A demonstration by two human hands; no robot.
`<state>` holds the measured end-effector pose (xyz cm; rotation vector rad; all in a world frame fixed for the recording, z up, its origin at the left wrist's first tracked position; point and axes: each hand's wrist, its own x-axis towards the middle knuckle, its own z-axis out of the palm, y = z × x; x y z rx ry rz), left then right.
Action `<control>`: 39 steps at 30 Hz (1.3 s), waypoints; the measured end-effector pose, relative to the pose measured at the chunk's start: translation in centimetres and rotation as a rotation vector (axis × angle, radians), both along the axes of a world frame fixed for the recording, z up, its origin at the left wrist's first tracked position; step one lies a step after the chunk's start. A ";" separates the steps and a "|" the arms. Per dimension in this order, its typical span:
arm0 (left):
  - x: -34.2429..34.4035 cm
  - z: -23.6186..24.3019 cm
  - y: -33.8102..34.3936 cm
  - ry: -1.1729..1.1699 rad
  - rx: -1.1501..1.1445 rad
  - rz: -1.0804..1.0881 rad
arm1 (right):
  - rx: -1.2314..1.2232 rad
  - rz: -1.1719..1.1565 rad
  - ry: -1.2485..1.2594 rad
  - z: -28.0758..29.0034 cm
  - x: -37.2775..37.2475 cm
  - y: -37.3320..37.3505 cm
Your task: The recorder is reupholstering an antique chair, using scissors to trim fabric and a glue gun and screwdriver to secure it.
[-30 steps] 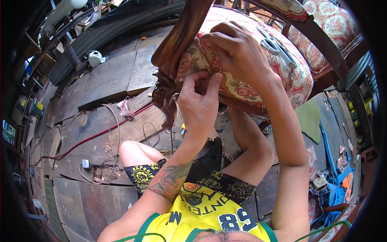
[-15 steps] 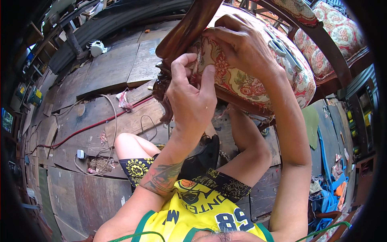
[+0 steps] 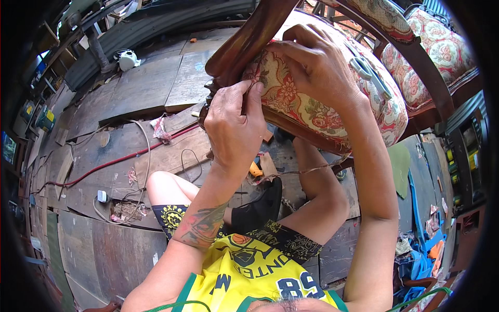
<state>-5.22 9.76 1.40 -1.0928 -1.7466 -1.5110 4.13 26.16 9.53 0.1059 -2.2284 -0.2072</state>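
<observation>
A carved wooden chair [image 3: 243, 44] with a floral padded seat [image 3: 291, 96] stands in front of me, tilted in view. My left hand [image 3: 234, 122] pinches a narrow trim strip [image 3: 254, 73] at the seat's left edge, close to the arm post. Higher on the same edge, my right hand [image 3: 319, 62] is closed, its bent fingertips against the fabric beside the wooden arm; what they grip is too small to make out. Scissors [image 3: 370, 77] with grey handles lie on the seat, right of my right hand. A thin twisted cord [image 3: 306, 170] hangs below the seat.
Another floral padded chair [image 3: 431, 57] stands at the far right. A red hose [image 3: 104, 169] and a pale cable [image 3: 149, 151] run across the plank floor. An orange-yellow tool [image 3: 255, 169] lies beneath the seat. Blue straps and cloth [image 3: 423, 260] are heaped at the lower right.
My left hand has turned and its thumb and fingers have come together on the trim. My right hand stays nearly in place. The cord and orange-yellow tool below now show.
</observation>
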 end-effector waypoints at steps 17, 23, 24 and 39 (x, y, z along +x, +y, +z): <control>0.1 0.0 -0.1 -0.088 -0.009 -0.077 | 0.158 0.114 -0.049 -0.7 -0.5 -2.2; -0.8 -0.3 0.3 0.114 0.091 -0.060 | 0.177 0.106 -0.029 -1.2 -0.4 -2.0; -1.0 -0.4 0.3 0.163 0.076 -0.026 | 0.173 0.104 -0.031 -1.2 -0.4 -2.0; -1.8 0.1 0.1 0.287 0.062 0.079 | 0.022 -0.032 0.104 -1.8 -0.5 -1.5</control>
